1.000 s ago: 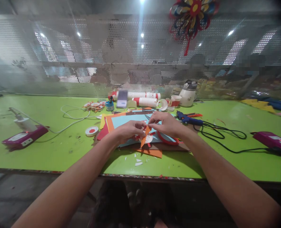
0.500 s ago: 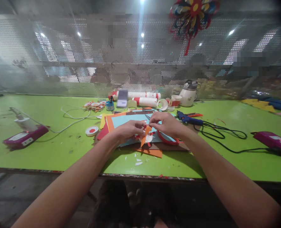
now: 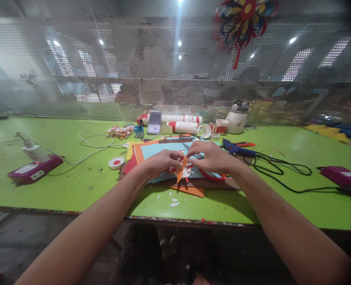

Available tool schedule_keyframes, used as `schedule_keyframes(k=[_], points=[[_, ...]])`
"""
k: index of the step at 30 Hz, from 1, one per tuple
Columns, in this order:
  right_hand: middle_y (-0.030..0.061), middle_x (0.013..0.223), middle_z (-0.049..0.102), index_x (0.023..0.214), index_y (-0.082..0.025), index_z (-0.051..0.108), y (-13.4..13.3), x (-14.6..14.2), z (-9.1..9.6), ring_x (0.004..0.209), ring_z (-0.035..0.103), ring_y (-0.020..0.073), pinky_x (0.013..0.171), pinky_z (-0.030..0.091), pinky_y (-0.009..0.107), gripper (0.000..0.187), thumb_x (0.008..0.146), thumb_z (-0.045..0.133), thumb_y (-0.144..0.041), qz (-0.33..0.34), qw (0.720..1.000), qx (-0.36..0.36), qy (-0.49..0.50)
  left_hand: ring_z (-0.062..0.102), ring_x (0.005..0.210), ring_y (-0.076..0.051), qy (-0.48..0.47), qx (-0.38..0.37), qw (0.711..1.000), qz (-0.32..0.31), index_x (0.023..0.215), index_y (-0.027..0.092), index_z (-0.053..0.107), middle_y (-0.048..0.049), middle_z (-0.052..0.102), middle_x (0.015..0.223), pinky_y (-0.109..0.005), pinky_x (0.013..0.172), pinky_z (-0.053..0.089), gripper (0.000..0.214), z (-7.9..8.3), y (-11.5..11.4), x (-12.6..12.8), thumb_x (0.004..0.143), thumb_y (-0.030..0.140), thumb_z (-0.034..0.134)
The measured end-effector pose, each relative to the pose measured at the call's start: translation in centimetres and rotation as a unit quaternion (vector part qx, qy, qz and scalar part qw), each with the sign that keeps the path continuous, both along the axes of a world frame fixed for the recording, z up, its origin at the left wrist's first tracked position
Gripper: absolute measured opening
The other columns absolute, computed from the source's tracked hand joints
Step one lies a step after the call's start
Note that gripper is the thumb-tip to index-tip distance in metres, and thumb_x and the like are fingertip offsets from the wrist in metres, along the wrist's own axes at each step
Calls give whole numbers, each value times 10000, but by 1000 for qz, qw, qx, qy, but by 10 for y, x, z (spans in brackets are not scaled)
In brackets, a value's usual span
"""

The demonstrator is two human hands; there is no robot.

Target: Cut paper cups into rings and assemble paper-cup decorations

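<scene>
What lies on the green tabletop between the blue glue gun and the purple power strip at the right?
The head view shows a looped black cord there, with a thin reddish strip just beyond its loops.

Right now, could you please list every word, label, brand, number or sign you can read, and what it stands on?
None can be read.
Standing screen: blurred out.
Red-and-white paper cup: marks too small.
Left purple power strip: pale label, nothing legible.
Right purple power strip: pale label, nothing legible.
</scene>
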State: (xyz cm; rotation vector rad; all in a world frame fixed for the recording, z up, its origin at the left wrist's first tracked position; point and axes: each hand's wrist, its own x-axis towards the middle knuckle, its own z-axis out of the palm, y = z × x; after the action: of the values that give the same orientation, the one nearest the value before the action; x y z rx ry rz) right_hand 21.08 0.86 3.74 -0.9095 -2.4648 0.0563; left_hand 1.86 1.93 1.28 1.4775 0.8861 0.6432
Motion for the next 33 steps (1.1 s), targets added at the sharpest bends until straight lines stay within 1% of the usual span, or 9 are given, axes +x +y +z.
schedule_keyframes(k=[4, 14, 17, 20, 24, 26, 29, 31, 33], points=[[72, 821, 686, 814, -164, 730, 3, 0, -4, 757, 601, 170, 716, 466, 301, 142, 810, 588, -161, -19, 1000, -2, 8, 436, 499, -88, 6, 16, 1000, -4, 673, 157, 585, 40, 504, 545, -238, 492, 295, 117, -1, 0, 0, 573, 100, 607], [81, 761, 683, 729, -133, 705, 10, -2, -9, 712, 598, 170, 684, 454, 298, 170, 799, 553, -100, -36, 999, 2, 38, 452, 504, -92, 18, 20, 1000, -2, 669, 158, 548, 49, 488, 536, -238, 489, 308, 127, 2, -2, 1, 583, 113, 628], [73, 751, 677, 715, -137, 690, 9, 0, -3, 698, 593, 167, 686, 452, 304, 167, 805, 550, -138, -73, 993, 7, 88, 442, 494, -89, 15, 26, 1000, -9, 672, 157, 545, 47, 488, 533, -241, 489, 301, 127, 2, -2, 0, 592, 112, 633], [59, 741, 683, 724, -149, 688, 11, 9, 4, 685, 586, 167, 681, 449, 310, 160, 803, 555, -192, -131, 980, 10, 148, 436, 495, -82, 4, 30, 999, -10, 774, 146, 592, 34, 515, 586, -243, 495, 306, 170, 2, 0, -1, 613, 116, 637], [53, 663, 663, 706, -138, 693, 14, 22, 10, 604, 563, 159, 588, 434, 299, 178, 777, 594, -269, -197, 956, -40, 213, 424, 504, -71, -26, 57, 998, 7, 902, 138, 628, 41, 478, 618, -239, 501, 321, 267, 1, 3, -3, 638, 129, 663], [58, 646, 666, 657, -141, 687, 12, 25, 12, 599, 567, 162, 577, 443, 304, 232, 773, 608, -325, -158, 953, -96, 241, 431, 523, -72, -50, 77, 996, 22, 942, 143, 626, 41, 476, 634, -238, 520, 348, 295, 1, 4, -6, 652, 154, 678], [80, 699, 699, 607, -142, 679, 7, 25, 14, 650, 593, 177, 593, 468, 317, 241, 756, 618, -323, -59, 944, -183, 268, 461, 573, -83, -92, 119, 987, 59, 988, 151, 612, 24, 522, 682, -240, 555, 376, 328, 3, 7, -10, 674, 202, 694], [94, 790, 719, 581, -145, 666, 5, 23, 14, 728, 622, 196, 642, 490, 333, 201, 737, 613, -261, -37, 945, -201, 257, 455, 574, -78, -123, 146, 978, 79, 978, 149, 615, 21, 529, 683, -232, 550, 362, 313, 5, 9, -13, 688, 231, 700], [99, 954, 718, 649, -154, 690, 5, 23, 13, 830, 642, 209, 714, 508, 345, 111, 714, 625, -214, -44, 957, -198, 207, 441, 557, -70, -150, 158, 971, 100, 966, 146, 617, 30, 518, 661, -225, 538, 346, 315, 7, 10, -15, 683, 247, 715]])
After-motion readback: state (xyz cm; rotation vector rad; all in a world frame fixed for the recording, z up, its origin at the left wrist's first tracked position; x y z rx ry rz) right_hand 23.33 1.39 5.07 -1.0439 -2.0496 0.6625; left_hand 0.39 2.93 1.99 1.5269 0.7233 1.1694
